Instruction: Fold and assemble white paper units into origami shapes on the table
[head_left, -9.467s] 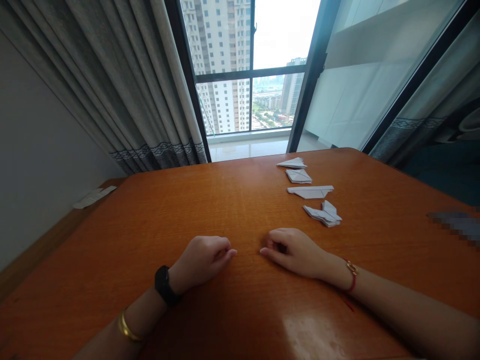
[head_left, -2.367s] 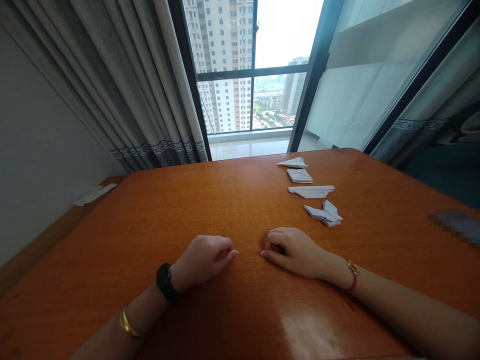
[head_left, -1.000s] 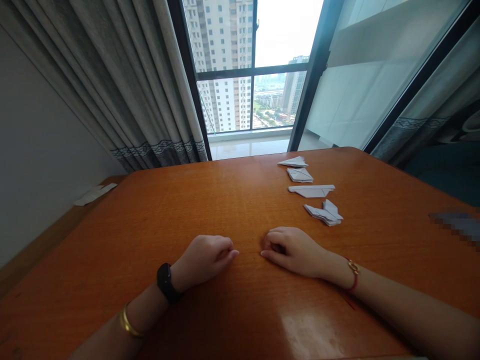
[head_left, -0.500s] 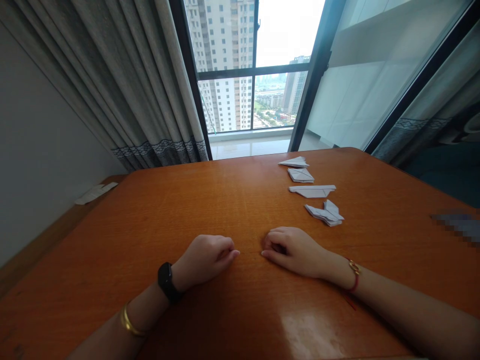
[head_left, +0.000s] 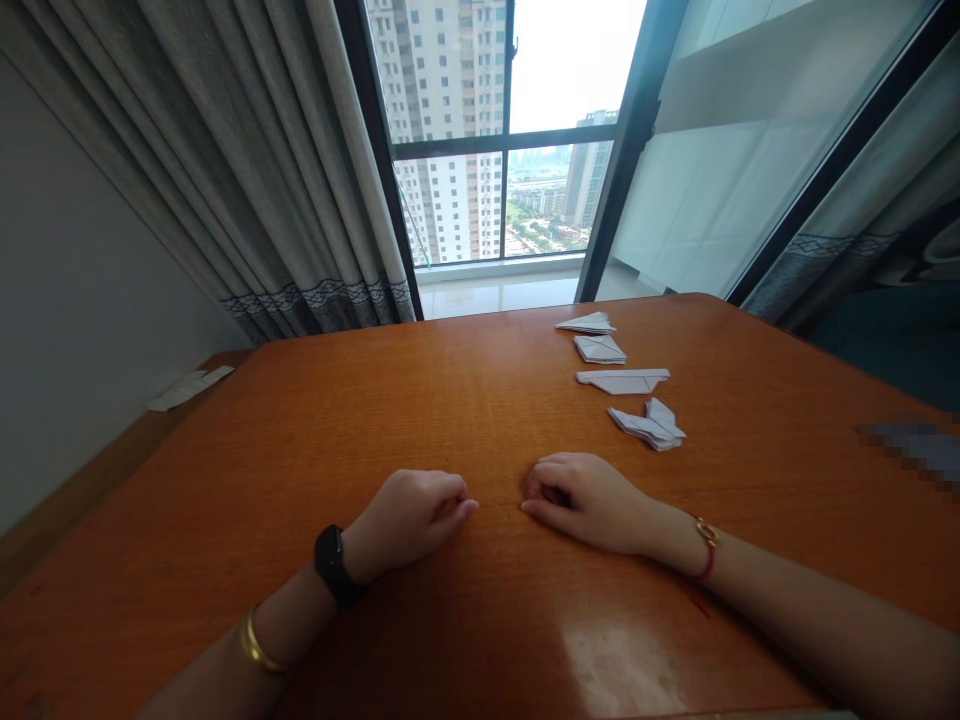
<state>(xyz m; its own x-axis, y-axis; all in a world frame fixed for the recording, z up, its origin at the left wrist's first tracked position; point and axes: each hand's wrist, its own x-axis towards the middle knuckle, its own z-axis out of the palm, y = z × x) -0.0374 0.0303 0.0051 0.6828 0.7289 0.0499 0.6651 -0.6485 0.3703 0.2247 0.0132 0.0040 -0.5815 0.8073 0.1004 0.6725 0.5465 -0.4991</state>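
My left hand [head_left: 415,513] rests on the brown wooden table [head_left: 360,410], its fingers curled into a loose fist with nothing visible in it. A black band and a gold bangle circle that wrist. To its right, my right hand [head_left: 589,503] lies on the table with curled fingers and no object showing in them. Just beyond the right hand is a white folded-paper piece [head_left: 649,425] with a raised flap. Behind it lie a long flat folded paper [head_left: 623,381], a squarish folded paper [head_left: 600,349] and a pointed paper airplane-like piece [head_left: 586,323]. Neither hand touches the papers.
A dark pixelated patch [head_left: 919,450] covers something at the table's right edge. Pale flat sheets [head_left: 190,388] lie on a ledge at the left. Grey curtains [head_left: 300,180] and a window [head_left: 502,150] stand behind the table's far edge.
The camera view has shifted very slightly. Both hands and the folded papers keep their places on the table.
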